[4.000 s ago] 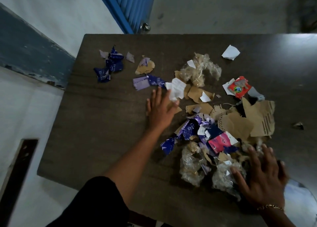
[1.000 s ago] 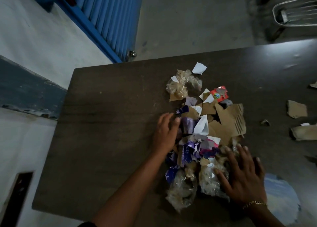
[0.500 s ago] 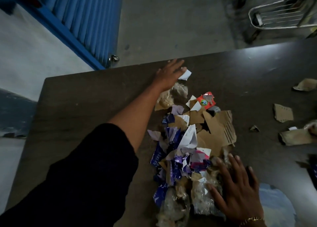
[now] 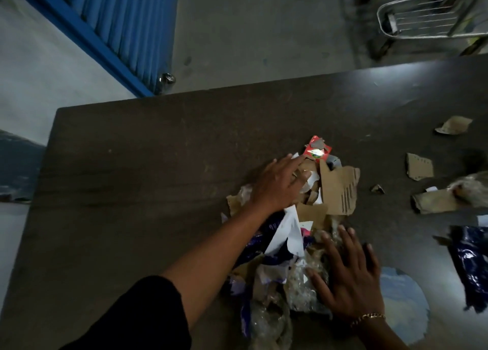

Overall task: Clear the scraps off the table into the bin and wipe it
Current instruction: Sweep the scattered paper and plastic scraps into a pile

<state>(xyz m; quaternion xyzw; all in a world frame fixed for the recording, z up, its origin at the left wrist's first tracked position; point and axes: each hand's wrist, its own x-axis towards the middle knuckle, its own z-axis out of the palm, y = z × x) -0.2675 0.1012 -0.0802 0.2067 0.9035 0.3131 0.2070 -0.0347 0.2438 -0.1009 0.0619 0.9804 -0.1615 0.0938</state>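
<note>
A heap of scraps (image 4: 290, 233) lies on the dark table (image 4: 132, 191): brown cardboard (image 4: 339, 188), white paper, purple wrappers, crumpled clear plastic and a red packet (image 4: 317, 150). My left hand (image 4: 280, 183) lies flat with straight fingers on the heap's far left part. Fingers spread, my right hand (image 4: 346, 275) presses on clear plastic at the heap's near right side. No bin is in view.
Loose scraps lie apart at the right: cardboard pieces (image 4: 420, 166), (image 4: 453, 125), a folded brown piece (image 4: 435, 201) and a dark blue wrapper (image 4: 472, 265). A blue shutter (image 4: 126, 24) and a metal rack (image 4: 422, 14) stand beyond the table.
My left hand has come back from the table's far edge, sweeping the white scrap and clear plastic into the heap. My right hand has stayed on the near side.
</note>
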